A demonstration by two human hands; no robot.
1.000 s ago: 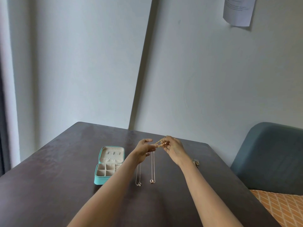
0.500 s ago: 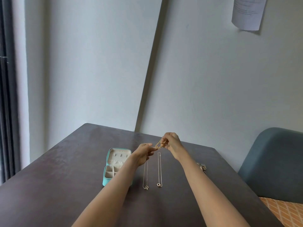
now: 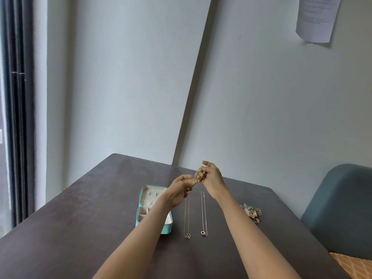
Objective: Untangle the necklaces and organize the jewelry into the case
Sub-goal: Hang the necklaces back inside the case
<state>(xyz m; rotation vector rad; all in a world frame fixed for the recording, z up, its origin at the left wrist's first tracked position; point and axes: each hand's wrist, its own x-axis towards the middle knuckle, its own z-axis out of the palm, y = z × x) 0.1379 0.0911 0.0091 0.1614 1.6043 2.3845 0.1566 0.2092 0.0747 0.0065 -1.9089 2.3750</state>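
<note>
Necklaces: two of them lie stretched out side by side near the middle of the desk, one silver-toned and one rose-toned, their pendants toward our near edge and a bare strip of wood between them. A third piece, a gold chain, is up in the air between our hands, above the far ends of the two laid-out ones. Our left hand has its fingers curled and pinches the lower end of that gold chain; our right hand pinches the upper part with thumb and fingertips, the index finger sticking out straight.

Just left of the silver-toned necklace sits the open teal case, its lid lying back toward the far edge; our left forearm crosses over its near right corner and hides part of the compartments. A small heap of rings and trinkets lies toward the right edge, past our right forearm. Beyond that edge stands a blue-grey chair. The dark desk has wide bare wood on its left side and along the near edge.
</note>
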